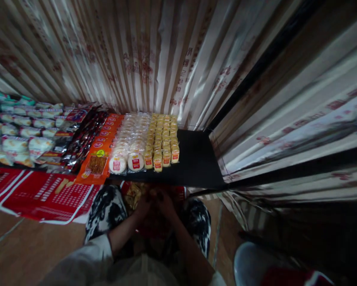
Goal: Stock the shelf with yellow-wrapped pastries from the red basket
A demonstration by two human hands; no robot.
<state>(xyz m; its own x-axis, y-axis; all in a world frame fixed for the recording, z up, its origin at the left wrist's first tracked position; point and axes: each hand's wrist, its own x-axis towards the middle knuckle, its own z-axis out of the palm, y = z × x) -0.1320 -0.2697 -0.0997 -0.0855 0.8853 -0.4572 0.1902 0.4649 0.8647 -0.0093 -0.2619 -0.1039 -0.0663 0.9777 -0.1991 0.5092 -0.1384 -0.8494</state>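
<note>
Your left hand [143, 205] and right hand [165, 203] sit close together before the black shelf [199, 159]; you can't tell their grip in the gloom. Gold-wrapped packets [133, 195] lie beside your left, axes unclear. Four yellow-packet rows [162, 145] and two white-cake rows [127, 145] run away from you.

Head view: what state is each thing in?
Left hand: between the knees, grip unclear
Right hand: beside it, grip unclear
Gold packets: loosely heaped
Yellow packets: wrapped, in rows
White round packs: wrapped, in two rows
Orange packets: overlapping
Shelf: loaded with packets
Curtain: hanging in folds
</note>
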